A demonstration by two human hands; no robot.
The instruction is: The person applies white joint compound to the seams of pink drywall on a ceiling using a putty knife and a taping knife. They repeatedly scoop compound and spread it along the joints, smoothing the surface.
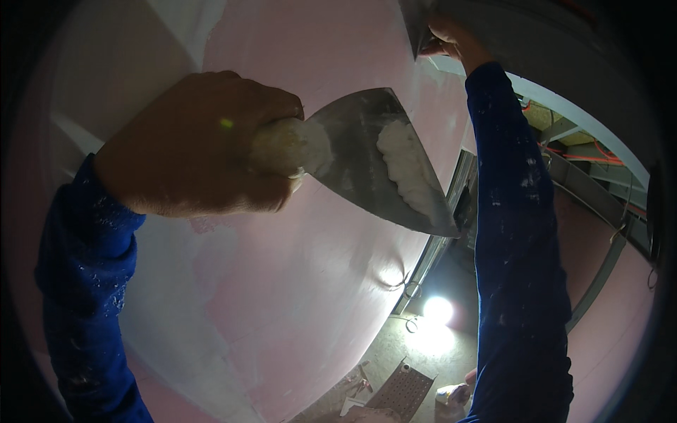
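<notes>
Blue sleeves, speckled white, reach up on both sides, and here's the left hand on the near side, fingers wrapped tight round the smeared handle of a wide putty knife! That blade fans out to the right, flat face toward us, its long front edge slanting from a high corner down to a low one. A pale ridge of putty sits just back from that edge, with bare metal left toward the handle. Up top, the right hand is at a second grey blade, its fingers bent in close about it; the full grip is partly hidden, and whether that blade touches the wall I can't tell. Pink with whitish patches, that wall fills the middle, its right edge running down to a dark metal frame. Check the room: in this view the knife's low corner sits just beside the right sleeve, a slim gap between, while more open wall shows below the blade. Down on the floor, a bright lamp glares near the frame, a dark board with holes lying nearer the lower edge
</notes>
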